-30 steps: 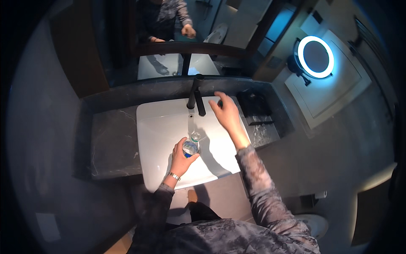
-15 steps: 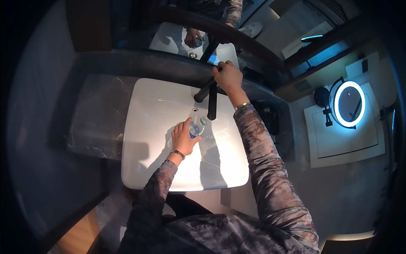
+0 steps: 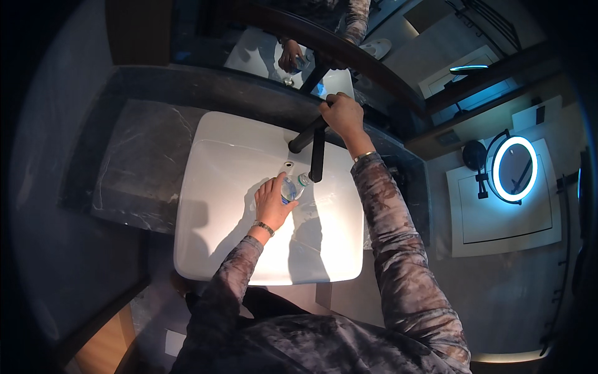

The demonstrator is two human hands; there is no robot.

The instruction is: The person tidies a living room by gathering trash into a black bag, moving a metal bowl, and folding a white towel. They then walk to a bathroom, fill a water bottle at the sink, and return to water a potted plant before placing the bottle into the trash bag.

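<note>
A clear plastic bottle [image 3: 289, 190] with blue on its side is gripped in my left hand [image 3: 270, 207], over the white basin [image 3: 202, 246]. It lies tilted, its green-ringed neck pointing right and up, close beside the spout end of the black faucet [image 3: 317, 156]. Whether water runs from the spout I cannot tell. My right hand [image 3: 344, 117] is closed over the top of the faucet, fingers curled around the handle there, which the hand mostly hides.
Behind the basin a mirror [image 3: 261, 53] reflects the basin and a hand with the bottle. Dark marbled stone counter [image 3: 146, 162] extends to the left. A lit round mirror [image 3: 514, 162] on a bracket is at the right. A drain hole [image 3: 288, 164] shows behind the bottle.
The whole view has shifted slightly. Both hands keep their holds, the left on the bottle and the right on the faucet; the bottle stays beside the spout.
</note>
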